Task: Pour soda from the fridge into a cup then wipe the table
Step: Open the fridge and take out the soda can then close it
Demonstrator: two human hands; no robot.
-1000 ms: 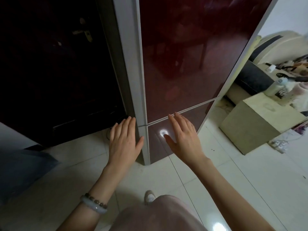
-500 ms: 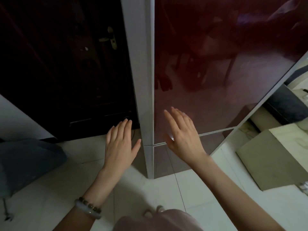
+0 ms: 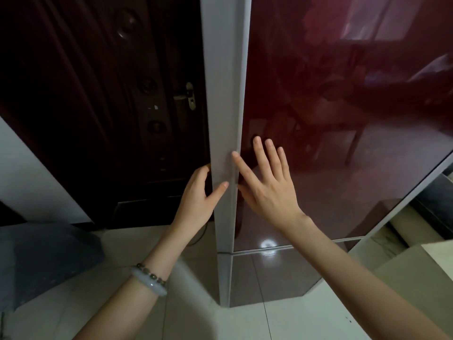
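The fridge has a glossy dark red upper door [image 3: 343,114] and a grey side edge [image 3: 224,94]; the door is closed. My left hand [image 3: 196,200] grips that grey edge, thumb on its face and fingers hidden behind it. My right hand [image 3: 267,187] lies flat with spread fingers on the red door, just right of the edge. Below a thin seam sits the lower red door [image 3: 269,273]. No soda, cup or table is in view.
A dark room door [image 3: 110,106] with a lock plate stands close to the left of the fridge. A dark grey object [image 3: 44,256] lies on the pale tiled floor at the left. A beige box [image 3: 416,268] stands at the right.
Both hands have risen from the seam between the doors to the upper door. The left hand has taken hold of the grey edge, and the right hand now touches the red door.
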